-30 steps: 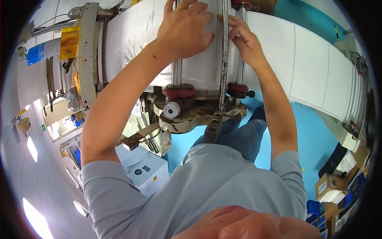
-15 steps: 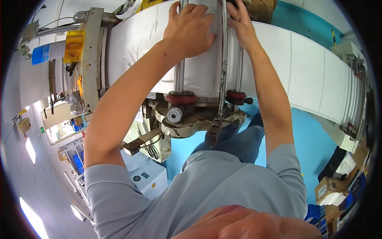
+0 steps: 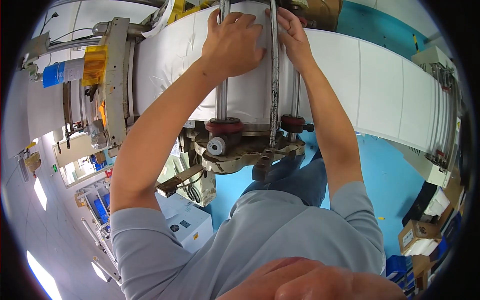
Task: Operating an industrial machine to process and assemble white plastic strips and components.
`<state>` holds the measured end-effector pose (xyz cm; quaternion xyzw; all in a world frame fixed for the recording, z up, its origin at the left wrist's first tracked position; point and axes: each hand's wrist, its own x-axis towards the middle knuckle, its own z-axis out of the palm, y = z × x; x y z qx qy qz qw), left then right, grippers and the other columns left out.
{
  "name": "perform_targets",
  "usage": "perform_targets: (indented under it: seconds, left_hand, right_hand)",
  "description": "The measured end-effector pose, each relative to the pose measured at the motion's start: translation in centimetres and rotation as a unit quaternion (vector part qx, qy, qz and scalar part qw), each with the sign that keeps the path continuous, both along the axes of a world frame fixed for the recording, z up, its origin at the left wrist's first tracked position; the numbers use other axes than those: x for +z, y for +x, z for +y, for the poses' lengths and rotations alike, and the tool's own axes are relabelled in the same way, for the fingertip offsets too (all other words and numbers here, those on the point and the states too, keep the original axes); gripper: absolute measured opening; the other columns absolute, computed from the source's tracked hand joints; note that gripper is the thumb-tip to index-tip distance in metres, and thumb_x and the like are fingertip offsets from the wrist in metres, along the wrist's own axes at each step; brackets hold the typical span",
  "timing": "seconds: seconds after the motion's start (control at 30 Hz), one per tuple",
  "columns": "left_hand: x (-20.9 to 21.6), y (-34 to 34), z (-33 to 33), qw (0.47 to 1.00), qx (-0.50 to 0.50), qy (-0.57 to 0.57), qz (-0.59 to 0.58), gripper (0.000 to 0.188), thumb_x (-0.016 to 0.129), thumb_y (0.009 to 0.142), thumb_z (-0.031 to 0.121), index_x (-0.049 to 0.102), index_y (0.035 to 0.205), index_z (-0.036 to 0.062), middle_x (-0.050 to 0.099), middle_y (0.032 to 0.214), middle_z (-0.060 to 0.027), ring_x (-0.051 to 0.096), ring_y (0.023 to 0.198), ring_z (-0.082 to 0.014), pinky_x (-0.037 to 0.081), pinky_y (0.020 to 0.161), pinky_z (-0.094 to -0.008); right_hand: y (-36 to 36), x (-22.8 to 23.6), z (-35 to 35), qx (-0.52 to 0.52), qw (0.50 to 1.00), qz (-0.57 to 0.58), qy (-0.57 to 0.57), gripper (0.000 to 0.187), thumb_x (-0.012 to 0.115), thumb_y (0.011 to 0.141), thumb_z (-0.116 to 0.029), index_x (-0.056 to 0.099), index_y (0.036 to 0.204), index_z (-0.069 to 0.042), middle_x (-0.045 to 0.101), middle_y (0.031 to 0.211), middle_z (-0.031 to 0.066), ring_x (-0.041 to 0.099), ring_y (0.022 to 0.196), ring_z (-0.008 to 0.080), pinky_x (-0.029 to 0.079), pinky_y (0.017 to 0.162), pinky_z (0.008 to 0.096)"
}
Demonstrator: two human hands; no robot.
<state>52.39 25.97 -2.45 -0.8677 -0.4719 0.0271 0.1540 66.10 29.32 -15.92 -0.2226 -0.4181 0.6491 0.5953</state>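
**Ana:** Head view shows both hands up on the white paper web (image 3: 380, 85) where it runs over the machine. How far along would you say this is?

**Ben:** Midway, I'd judge. The web is already laid across the rollers, from the left frame plate (image 3: 117, 85) to the stack of thin rollers at the right end (image 3: 442, 125). It looks flat on the right, but there are creases on the left stretch.

**Ana:** And the hands?

**Ben:** The left hand (image 3: 232, 45) lies palm down on the paper, fingers spread, just left of the upright metal bar (image 3: 273, 90). The right hand (image 3: 295, 37) is on the other side of that bar, fingers curled at the paper's edge near it. They sit close together, with only the bar between them. Whether the right one is pinching the paper or just pressing it, I cannot tell.

**Ana:** So what's left?

**Ben:** Probably lining the web up at the bar and the red collars (image 3: 224, 125) below it, and smoothing those creases. Nothing shows the paper fixed in place yet.
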Motion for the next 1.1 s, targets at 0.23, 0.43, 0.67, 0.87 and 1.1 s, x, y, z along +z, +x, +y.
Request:
perform_targets:
  seconds: [0.23,0.43,0.67,0.87,1.1]
  left_hand:
    - [0.2,0.3,0.1,1.0,0.003,-0.02,-0.007,0.035,0.068,0.076,0.031,0.067,0.104,0.0106,0.058,0.123,-0.0076,0.048,0.123,-0.0249,0.025,0.107,-0.057]
    - [0.3,0.2,-0.1,1.0,0.007,-0.02,-0.006,0.035,0.068,0.076,0.031,0.067,0.104,0.0106,0.058,0.123,-0.0071,0.048,0.123,-0.025,0.025,0.107,-0.0571]
    - [0.3,0.3,0.1,1.0,0.007,-0.023,-0.003,0.036,0.067,0.076,0.032,0.067,0.104,0.0104,0.058,0.124,-0.0069,0.048,0.123,-0.0245,0.024,0.107,-0.057]
    - [0.2,0.2,0.1,1.0,0.009,-0.025,-0.002,0.035,0.068,0.076,0.032,0.067,0.104,0.0107,0.058,0.124,-0.0066,0.048,0.123,-0.0242,0.024,0.107,-0.0573]
    - [0.3,0.5,-0.1,1.0,0.011,-0.022,-0.001,0.035,0.068,0.076,0.031,0.066,0.104,0.0108,0.058,0.123,-0.0065,0.049,0.122,-0.0244,0.024,0.107,-0.0572]
  right_hand:
    - [-0.7,-1.3,0.7,-0.048,0.997,0.046,-0.045,0.062,0.039,0.082,0.009,0.028,0.142,-0.002,0.045,0.143,0.0127,0.042,0.13,0.0177,0.035,0.104,0.027]
    - [-1.0,0.1,0.1,-0.047,0.986,0.132,-0.085,0.065,0.039,0.085,0.007,0.022,0.147,-0.003,0.042,0.145,0.0139,0.043,0.127,0.0187,0.033,0.105,0.0281]
    - [-0.8,-0.8,0.8,-0.045,0.999,0.011,-0.017,0.067,0.038,0.083,0.005,0.021,0.147,-0.003,0.042,0.146,0.0088,0.046,0.123,0.0133,0.039,0.094,0.0217]
    - [-0.6,-1.3,0.6,-0.005,0.998,0.009,-0.061,0.062,0.037,0.083,0.006,0.026,0.144,-0.001,0.044,0.145,0.0098,0.049,0.119,0.0135,0.041,0.09,0.0208]
    - [-1.5,-1.2,1.3,-0.093,0.984,0.126,-0.089,0.053,0.045,0.087,0.005,0.035,0.139,0.0,0.053,0.132,0.0114,0.051,0.117,0.0136,0.042,0.089,0.0215]
